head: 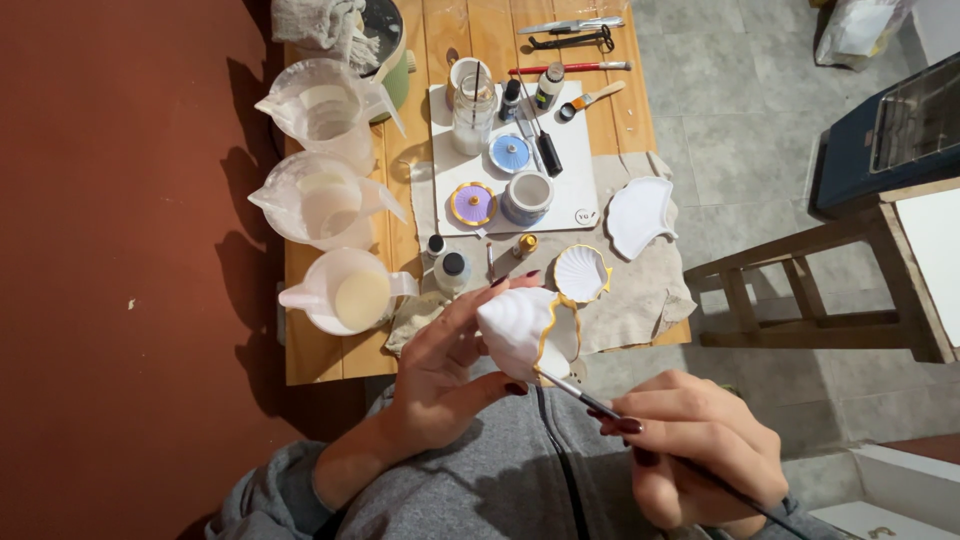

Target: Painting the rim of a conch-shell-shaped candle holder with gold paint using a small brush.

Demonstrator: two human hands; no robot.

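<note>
My left hand (440,365) holds a white shell-shaped dish (520,328) with a gold line along its rim, tilted over my lap. A thin paintbrush (580,392) is gripped in my right hand (695,450), and its tip touches the dish's lower edge. A second shell dish with a gold rim (581,272) lies on the grey cloth (640,295) just beyond. A plain white shell dish (638,215) rests farther right on the same cloth.
A wooden table (320,355) carries three plastic measuring jugs (335,200) on the left, a white board (575,165) with small paint pots, a jar, bottles and brushes. A wooden stool (800,290) stands to the right, on a tiled floor.
</note>
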